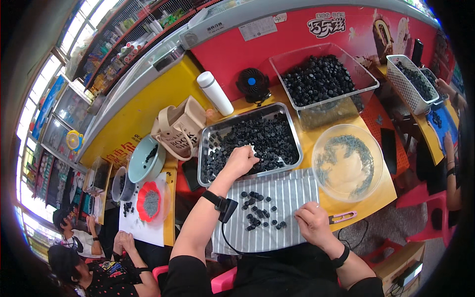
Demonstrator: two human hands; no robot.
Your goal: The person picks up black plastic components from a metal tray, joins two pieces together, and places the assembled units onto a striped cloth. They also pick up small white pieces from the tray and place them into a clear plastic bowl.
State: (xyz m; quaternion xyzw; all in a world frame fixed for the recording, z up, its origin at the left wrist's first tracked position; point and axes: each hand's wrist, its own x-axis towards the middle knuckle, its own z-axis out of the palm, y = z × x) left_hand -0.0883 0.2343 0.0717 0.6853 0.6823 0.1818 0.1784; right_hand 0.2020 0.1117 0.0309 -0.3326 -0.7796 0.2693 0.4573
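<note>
My left hand point(241, 161) reaches over the near side of a metal tray point(294, 133) filled with small round black caps point(267, 138). Its fingers are pinched together, and whatever may be between them is too small to make out. Below the tray, several more loose caps point(258, 213) are scattered over a grey-and-white striped cloth point(227, 222). My right hand point(312, 220) is curled closed at the cloth's right edge, its fingertips turned in so that I cannot see what they hold. Close to it lies a pink-handled tool point(343, 217).
A clear round basin point(379, 166) with dark bits stands right, behind it a clear bin point(326, 105) of black pieces. A black fan point(252, 83), white bottle point(215, 93) and beige bag point(168, 133) line the back. Other people sit left and right; bowls point(141, 173) stand left.
</note>
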